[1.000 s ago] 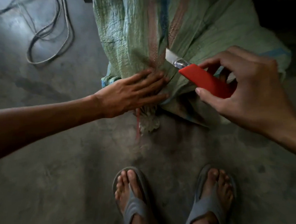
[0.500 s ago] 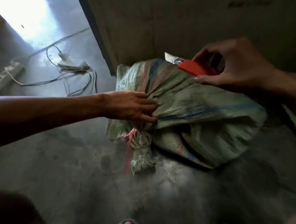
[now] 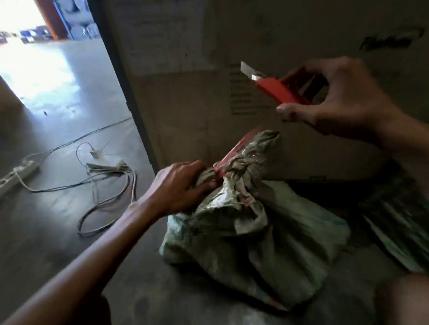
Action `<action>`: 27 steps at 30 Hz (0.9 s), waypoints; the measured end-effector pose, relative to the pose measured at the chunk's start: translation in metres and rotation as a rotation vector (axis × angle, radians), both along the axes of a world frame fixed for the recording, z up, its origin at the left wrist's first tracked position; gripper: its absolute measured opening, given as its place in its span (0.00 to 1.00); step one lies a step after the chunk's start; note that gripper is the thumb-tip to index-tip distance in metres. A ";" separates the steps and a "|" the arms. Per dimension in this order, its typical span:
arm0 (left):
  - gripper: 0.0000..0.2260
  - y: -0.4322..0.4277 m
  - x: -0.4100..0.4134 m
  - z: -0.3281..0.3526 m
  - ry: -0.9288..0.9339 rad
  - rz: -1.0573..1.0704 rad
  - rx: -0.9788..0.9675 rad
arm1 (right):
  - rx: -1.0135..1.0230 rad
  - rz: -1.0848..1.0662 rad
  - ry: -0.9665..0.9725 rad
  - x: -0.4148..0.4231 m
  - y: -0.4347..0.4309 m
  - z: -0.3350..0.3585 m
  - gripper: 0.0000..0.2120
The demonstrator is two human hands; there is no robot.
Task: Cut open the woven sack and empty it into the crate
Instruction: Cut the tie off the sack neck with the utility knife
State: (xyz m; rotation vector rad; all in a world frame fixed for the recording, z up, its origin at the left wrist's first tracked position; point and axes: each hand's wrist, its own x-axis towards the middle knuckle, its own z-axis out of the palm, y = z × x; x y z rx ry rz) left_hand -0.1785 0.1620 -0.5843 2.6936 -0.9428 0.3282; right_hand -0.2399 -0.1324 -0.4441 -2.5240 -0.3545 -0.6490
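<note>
A pale green woven sack (image 3: 270,244) stands on the concrete floor, its neck bunched and tied with a red string (image 3: 229,159). My left hand (image 3: 182,186) grips the gathered neck just below the knot and holds it upright. My right hand (image 3: 339,101) is raised above and to the right of the sack, closed on a red utility knife (image 3: 279,90) whose short blade points up and left, well clear of the fabric. No crate is in view.
A large cardboard box (image 3: 205,100) stands right behind the sack. A white power strip (image 3: 10,178) and looped cables (image 3: 105,193) lie on the floor to the left. More woven material (image 3: 406,229) lies at the right. My knee (image 3: 412,301) is at bottom right.
The sack was lying on its side with my left hand flat on it; now its tied neck is pulled upright in my left hand. The knife has lifted away from the fabric.
</note>
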 end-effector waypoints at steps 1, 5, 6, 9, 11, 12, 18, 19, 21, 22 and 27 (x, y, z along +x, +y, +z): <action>0.28 -0.007 -0.002 -0.001 -0.017 0.102 -0.002 | 0.015 0.002 -0.006 -0.001 0.004 0.005 0.20; 0.33 -0.032 -0.010 -0.005 0.099 0.315 -0.183 | 0.060 0.015 -0.023 -0.007 0.019 0.010 0.19; 0.30 -0.036 -0.010 -0.004 0.141 0.360 -0.253 | 0.079 0.015 -0.028 -0.009 0.024 0.008 0.19; 0.18 -0.048 -0.013 -0.005 0.275 0.457 -0.493 | 0.205 0.008 -0.018 -0.019 0.037 0.001 0.19; 0.19 -0.052 -0.016 -0.011 0.341 0.480 -0.629 | 0.301 0.016 -0.012 -0.030 0.047 -0.009 0.18; 0.20 -0.053 -0.017 -0.014 0.397 0.482 -0.710 | 0.344 0.029 -0.005 -0.036 0.054 -0.016 0.17; 0.21 -0.052 -0.021 -0.003 1.186 0.472 -1.599 | 0.468 0.127 0.111 -0.070 0.098 -0.067 0.14; 0.20 -0.050 -0.023 -0.002 1.292 0.445 -1.655 | 0.462 0.112 0.103 -0.072 0.101 -0.074 0.15; 0.20 -0.049 -0.026 -0.005 1.375 0.422 -1.710 | 0.448 0.083 0.108 -0.072 0.101 -0.081 0.14; 0.20 -0.048 -0.026 -0.007 1.396 0.424 -1.725 | 0.455 0.068 0.116 -0.071 0.099 -0.084 0.13; 0.19 -0.038 -0.018 -0.013 1.378 0.445 -1.715 | 0.558 0.008 0.132 -0.067 0.085 -0.091 0.13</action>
